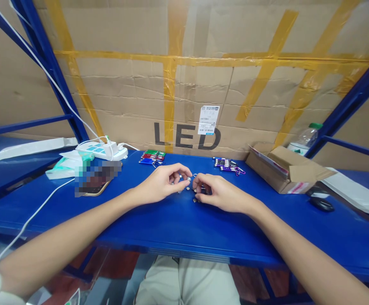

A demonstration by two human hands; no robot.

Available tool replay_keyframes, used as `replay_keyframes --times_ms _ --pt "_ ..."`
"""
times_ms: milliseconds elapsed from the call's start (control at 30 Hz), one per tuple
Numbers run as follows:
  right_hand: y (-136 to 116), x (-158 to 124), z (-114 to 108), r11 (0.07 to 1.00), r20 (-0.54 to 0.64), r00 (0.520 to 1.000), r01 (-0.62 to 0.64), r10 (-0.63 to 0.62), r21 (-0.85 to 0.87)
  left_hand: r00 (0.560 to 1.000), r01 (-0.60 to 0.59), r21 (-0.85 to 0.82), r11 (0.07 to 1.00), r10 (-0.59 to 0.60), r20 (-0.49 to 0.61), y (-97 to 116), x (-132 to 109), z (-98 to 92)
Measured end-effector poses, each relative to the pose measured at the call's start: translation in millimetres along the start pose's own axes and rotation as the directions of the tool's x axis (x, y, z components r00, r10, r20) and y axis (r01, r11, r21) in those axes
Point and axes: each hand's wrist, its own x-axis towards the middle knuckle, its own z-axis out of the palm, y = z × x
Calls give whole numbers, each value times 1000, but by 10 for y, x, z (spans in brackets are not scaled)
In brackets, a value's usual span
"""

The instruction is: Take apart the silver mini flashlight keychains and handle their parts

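Hands meeting over blue surface, left hand fingers pinching small metal part, right hand fingers curled on small parts, keychain lights behind.

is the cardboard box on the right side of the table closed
No, the cardboard box stands with its flaps open on the blue table, to the right of the right hand.

2 hands, 2 piles of keychain lights, 1 cardboard box, 1 power strip
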Motion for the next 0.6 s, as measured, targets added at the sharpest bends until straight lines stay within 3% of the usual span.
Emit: replay_keyframes --times_ms 133,600 --pt "-6 8 17 1000 35 999 25 -25 -3 999 49 -86 995 -47 21 -25 14 13" --pt "-32 24 44 999 91 995 36 -36 1 987 129 -118 985 -117 107 -51 2 32"
